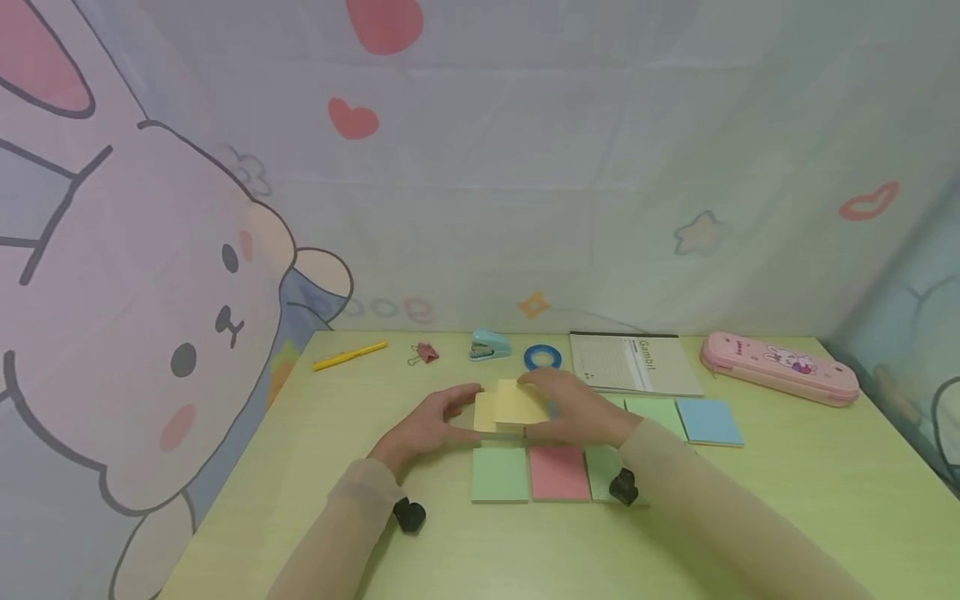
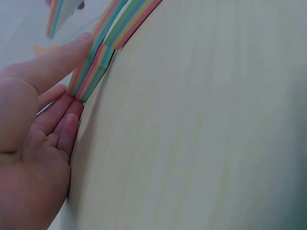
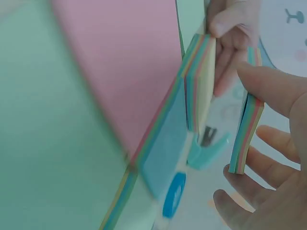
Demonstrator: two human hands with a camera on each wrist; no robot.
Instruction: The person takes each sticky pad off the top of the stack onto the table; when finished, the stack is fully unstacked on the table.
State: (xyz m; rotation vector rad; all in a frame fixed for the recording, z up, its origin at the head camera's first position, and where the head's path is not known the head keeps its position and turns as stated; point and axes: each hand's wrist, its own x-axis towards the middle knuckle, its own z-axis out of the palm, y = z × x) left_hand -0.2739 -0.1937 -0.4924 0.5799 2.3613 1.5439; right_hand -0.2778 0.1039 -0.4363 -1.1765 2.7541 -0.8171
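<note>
My right hand (image 1: 581, 408) holds a yellow-topped sticky note pad (image 1: 522, 403) by its edges, thumb on one side and fingers on the other. The right wrist view shows this pad's striped edge (image 3: 247, 136) raised off the pads below. Beside it, my left hand (image 1: 431, 425) grips another yellow-topped sticky note pad (image 1: 485, 412) between thumb and fingers. That pad rests on a blue pad (image 3: 165, 139); striped layers (image 2: 91, 67) show in the left wrist view. In front lie a green pad (image 1: 500, 475), a pink pad (image 1: 559, 474) and another green pad (image 1: 602, 473), partly hidden by my right arm.
Right of my hands lie a green pad (image 1: 656, 417) and a blue pad (image 1: 709, 422). Along the back are a yellow pen (image 1: 350, 357), binder clip (image 1: 427, 352), stapler (image 1: 490, 345), blue tape roll (image 1: 542, 357), notebook (image 1: 636, 363) and pink pencil case (image 1: 780, 367).
</note>
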